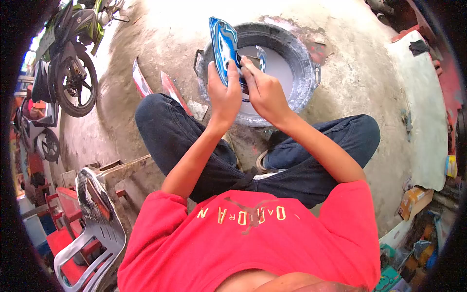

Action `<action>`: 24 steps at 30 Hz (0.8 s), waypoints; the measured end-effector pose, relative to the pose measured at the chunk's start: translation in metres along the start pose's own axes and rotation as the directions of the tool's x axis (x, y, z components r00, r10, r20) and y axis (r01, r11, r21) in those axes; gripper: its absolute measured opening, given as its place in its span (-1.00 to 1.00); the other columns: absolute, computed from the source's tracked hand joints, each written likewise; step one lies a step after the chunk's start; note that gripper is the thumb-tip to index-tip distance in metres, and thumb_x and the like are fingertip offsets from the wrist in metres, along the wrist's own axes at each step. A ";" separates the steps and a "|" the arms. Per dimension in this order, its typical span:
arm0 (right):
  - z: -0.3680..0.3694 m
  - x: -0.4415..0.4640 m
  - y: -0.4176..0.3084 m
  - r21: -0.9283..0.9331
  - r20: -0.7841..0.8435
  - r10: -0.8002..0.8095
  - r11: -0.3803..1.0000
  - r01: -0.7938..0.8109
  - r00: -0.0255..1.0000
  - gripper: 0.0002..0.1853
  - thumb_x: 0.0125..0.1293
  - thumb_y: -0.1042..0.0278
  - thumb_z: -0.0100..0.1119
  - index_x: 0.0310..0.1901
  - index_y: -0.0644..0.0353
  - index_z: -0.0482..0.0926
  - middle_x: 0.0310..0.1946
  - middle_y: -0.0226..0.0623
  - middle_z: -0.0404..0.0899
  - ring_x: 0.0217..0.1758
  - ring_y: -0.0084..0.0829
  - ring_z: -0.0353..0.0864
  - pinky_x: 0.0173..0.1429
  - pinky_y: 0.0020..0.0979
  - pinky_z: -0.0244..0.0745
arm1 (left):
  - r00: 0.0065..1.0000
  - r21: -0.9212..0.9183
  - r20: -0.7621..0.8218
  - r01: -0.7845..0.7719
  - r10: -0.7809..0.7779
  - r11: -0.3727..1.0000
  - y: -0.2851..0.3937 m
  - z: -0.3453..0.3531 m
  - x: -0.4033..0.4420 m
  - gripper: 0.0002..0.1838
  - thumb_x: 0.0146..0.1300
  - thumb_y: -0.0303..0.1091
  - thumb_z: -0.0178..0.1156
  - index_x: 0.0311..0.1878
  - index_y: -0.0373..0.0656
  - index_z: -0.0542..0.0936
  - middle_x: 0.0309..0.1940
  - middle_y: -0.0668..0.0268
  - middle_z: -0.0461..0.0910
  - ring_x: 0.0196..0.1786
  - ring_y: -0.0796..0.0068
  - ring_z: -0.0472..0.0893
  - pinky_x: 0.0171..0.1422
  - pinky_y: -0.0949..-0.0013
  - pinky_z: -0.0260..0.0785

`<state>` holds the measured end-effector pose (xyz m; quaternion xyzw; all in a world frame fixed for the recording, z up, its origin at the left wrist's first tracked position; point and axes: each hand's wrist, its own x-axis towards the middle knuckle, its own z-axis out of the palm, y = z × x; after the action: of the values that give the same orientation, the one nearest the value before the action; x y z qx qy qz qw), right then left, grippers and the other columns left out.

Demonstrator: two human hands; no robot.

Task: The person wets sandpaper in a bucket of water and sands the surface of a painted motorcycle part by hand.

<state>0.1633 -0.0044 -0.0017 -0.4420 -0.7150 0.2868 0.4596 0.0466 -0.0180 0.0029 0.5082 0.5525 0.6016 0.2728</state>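
**Glossy, curved blue-and-white panel [224, 41] in your left hand [225, 95]**

Left on the floor, you have two slim red-and-white pieces [142, 80]. Your left hand grips the panel, its surface swirled blue and white with dark lines, tilted over the left side of a round, dark, white-smeared basin [305, 65] of cloudy liquid. Your right hand [267, 92] bends against the panel; whether it grips anything, I can't tell.

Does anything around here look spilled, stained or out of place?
Yes: a reddish stain marks the floor just right of the basin; it stands out against the greyish surface, possibly spilled paint.
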 end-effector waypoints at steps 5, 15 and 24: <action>-0.003 0.007 -0.004 0.021 0.011 0.044 0.999 -0.044 0.999 -0.60 0.51 0.31 -0.05 0.20 0.44 0.49 0.17 0.29 0.49 0.17 0.20 0.54 0.21 -0.05 0.49 | 1.000 0.035 -0.007 -0.029 0.029 0.999 -0.001 0.005 -0.002 -0.74 0.47 -0.27 0.13 -0.10 -0.34 0.46 -0.43 0.13 0.55 -0.40 0.45 0.51 -0.30 0.27 0.38; 0.003 0.005 -0.010 0.094 -0.038 -0.048 0.994 0.051 0.998 -0.61 0.52 0.32 -0.03 0.17 0.49 0.48 0.10 0.33 0.52 0.19 0.20 0.53 0.23 -0.06 0.49 | 0.996 0.023 -0.042 -0.080 0.081 0.996 0.000 0.000 0.008 -0.75 0.48 -0.29 0.13 -0.05 -0.34 0.46 -0.34 0.17 0.59 -0.30 0.42 0.58 -0.24 0.27 0.41; 0.003 0.002 -0.011 0.061 -0.041 -0.086 0.994 0.088 0.995 -0.58 0.53 0.29 -0.05 0.19 0.51 0.47 0.12 0.30 0.52 0.22 0.19 0.51 0.26 -0.05 0.45 | 0.998 -0.016 -0.034 -0.060 0.059 0.998 0.003 -0.005 0.010 -0.74 0.48 -0.27 0.11 -0.08 -0.33 0.45 -0.39 0.13 0.55 -0.33 0.36 0.53 -0.21 0.20 0.39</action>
<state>0.1559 -0.0079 0.0066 -0.4011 -0.7153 0.2804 0.4988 0.0390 -0.0115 0.0098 0.5121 0.5365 0.6226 0.2497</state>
